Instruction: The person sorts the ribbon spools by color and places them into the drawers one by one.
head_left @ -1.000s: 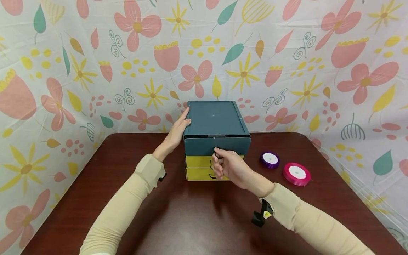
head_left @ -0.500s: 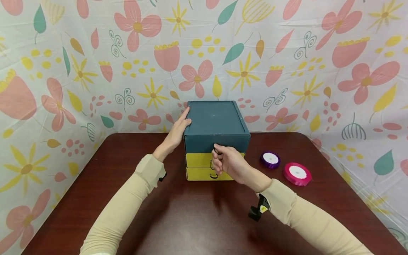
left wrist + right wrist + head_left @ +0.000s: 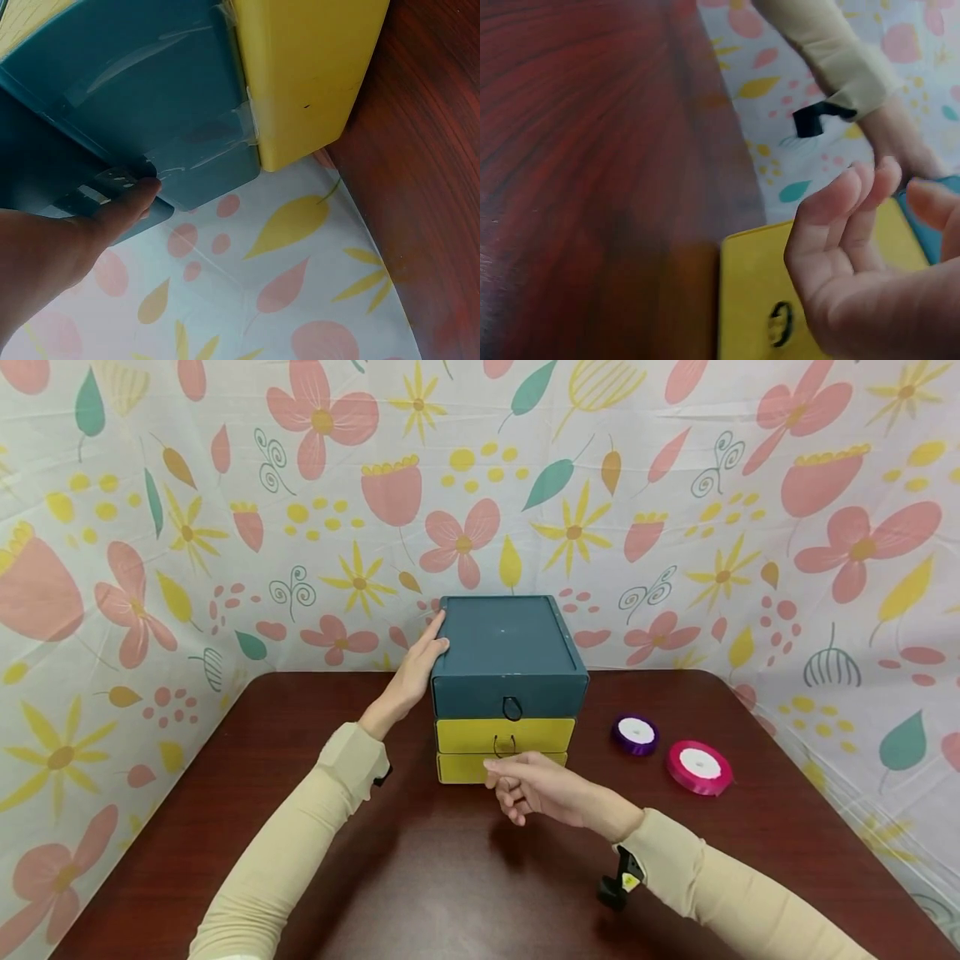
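Observation:
A small drawer box (image 3: pixel 510 635) stands towards the back of the table, with a blue top and blue upper drawer (image 3: pixel 472 695) above two yellow drawers (image 3: pixel 468 735). All three drawer fronts sit flush. Dark loop handles hang on the fronts, one of them on the upper drawer (image 3: pixel 512 708). My left hand (image 3: pixel 411 677) rests with straight fingers along the box's upper left side; in the left wrist view a digit touches the blue wall (image 3: pixel 202 127). My right hand (image 3: pixel 543 789), fingers loosely bent and holding nothing, is in front of the lowest drawer, overlapping its handle in the head view.
Right of the box lie two ribbon spools, a purple one (image 3: pixel 635 735) and a larger pink-red one (image 3: pixel 699 767). A flower-patterned cloth (image 3: pixel 465 468) hangs behind the dark reddish wooden table (image 3: pixel 450 877) and along its sides.
The blue upper drawer has gone fully in, closing the gap under the top. My right hand has let go of its handle and moved down. My left hand has stayed put.

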The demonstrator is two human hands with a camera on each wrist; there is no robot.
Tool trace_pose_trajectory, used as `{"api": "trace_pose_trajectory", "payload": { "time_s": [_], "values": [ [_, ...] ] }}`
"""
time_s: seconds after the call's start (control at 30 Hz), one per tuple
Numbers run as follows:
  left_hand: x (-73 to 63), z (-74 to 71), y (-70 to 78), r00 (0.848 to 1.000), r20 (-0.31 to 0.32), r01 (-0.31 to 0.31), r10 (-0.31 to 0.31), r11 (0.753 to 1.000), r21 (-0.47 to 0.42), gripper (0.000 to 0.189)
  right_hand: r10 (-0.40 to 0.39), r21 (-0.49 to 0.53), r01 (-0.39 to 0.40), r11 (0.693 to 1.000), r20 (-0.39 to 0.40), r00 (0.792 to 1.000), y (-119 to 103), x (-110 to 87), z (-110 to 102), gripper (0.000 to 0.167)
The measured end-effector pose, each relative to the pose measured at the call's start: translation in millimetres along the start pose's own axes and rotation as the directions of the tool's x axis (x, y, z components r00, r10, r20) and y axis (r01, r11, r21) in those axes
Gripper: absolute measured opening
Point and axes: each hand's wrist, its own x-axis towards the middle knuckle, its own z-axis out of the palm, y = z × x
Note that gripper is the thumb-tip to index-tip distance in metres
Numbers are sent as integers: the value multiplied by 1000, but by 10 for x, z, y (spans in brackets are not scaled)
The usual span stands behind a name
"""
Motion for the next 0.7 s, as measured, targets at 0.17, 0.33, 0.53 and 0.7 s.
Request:
{"api": "trace_pose_trajectory", "payload": {
  "time_s": [0.17, 0.33, 0.53, 0.7],
  "values": [
    [56, -3, -101, 1000, -5, -9, 9, 1000, -8, 59, 55, 24, -53, 998, -81, 995, 72, 67, -49, 59],
    [48, -13, -66, 1000, 1, -19, 19, 1000, -8, 59, -7, 132, 27, 991, -149, 989, 36, 155, -71, 40],
    [1, -3, 4, 1000, -5, 5, -5, 1000, 3, 58, -41, 196, 79, 977, -192, 981, 73, 179, -53, 29],
    [-2, 3, 11, 1000, -6, 10, -10, 1000, 13, 58, -56, 192, 91, 977, -178, 982, 130, 146, -28, 29]
  ]
}}
